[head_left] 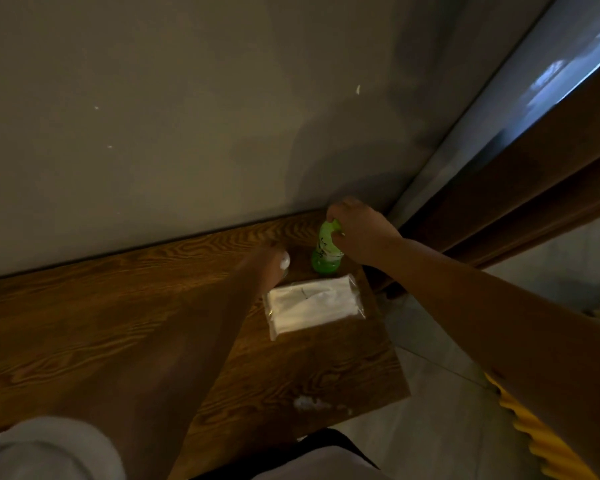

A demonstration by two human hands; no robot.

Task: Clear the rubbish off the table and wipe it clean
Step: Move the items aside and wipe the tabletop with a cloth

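Gripping the green bottle (pixel 326 249) by its neck, your right hand (pixel 357 233) has its fingers curled round the top; lift it straight up so it clears the tissue pack (pixel 314 304) lying just at its 6 o'clock. Your left hand (pixel 269 268) pinches something small and white, too blurred to name. White smears (pixel 312 403) sit near the tabletop (pixel 84 323) edge for wiping. Dark marks on the bottle's label are unreadable.
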